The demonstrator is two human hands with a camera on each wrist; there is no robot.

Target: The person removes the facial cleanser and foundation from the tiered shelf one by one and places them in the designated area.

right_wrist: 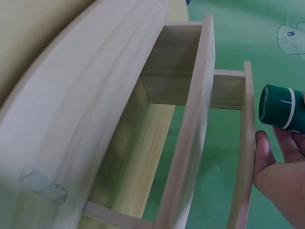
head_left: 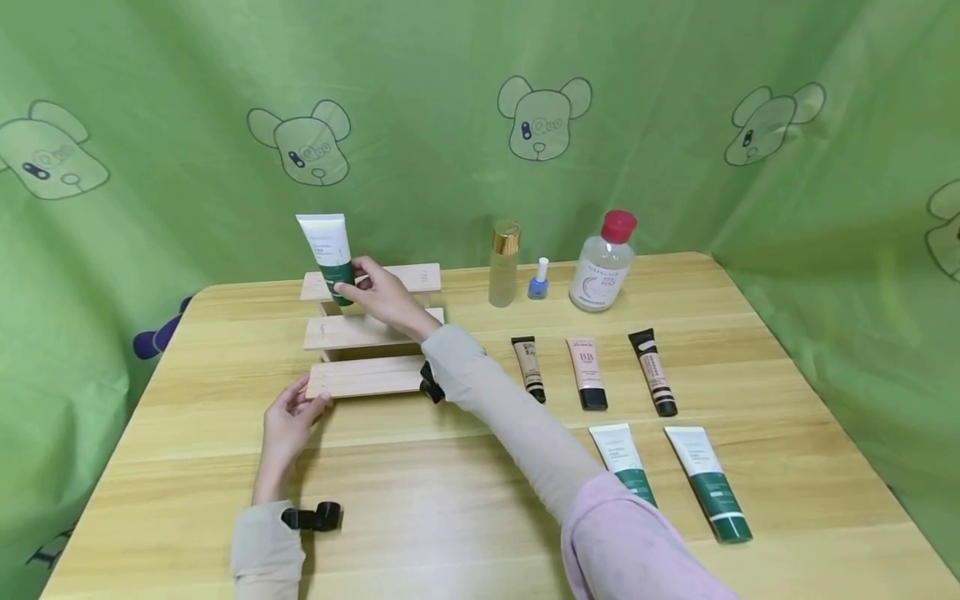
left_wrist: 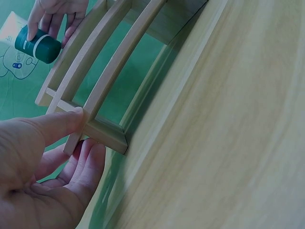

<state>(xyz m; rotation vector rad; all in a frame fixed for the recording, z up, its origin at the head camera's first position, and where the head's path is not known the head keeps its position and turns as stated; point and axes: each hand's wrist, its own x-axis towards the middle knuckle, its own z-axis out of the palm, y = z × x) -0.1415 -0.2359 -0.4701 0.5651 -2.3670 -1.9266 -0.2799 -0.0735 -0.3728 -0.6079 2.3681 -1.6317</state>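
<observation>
A three-tier wooden step rack (head_left: 367,377) stands at the left rear of the table. My left hand (head_left: 288,423) pinches the left end of its lowest board, thumb on one face and fingers on the other, as the left wrist view shows. My right hand (head_left: 386,296) holds a white-and-green squeeze tube (head_left: 327,250) by its green cap end, over the left part of the top tier. The tube is upright, slightly tilted, cap down. In the right wrist view its green cap (right_wrist: 276,106) is beside the top board, apparently apart from it.
Right of the rack stand a gold-capped bottle (head_left: 503,271), a blue nail polish bottle (head_left: 538,282) and a red-capped bottle (head_left: 600,271). Before them lie a beige tube (head_left: 528,367), a pink BB tube (head_left: 586,371), a dark-ended tube (head_left: 654,373) and two white-and-green tubes (head_left: 707,483).
</observation>
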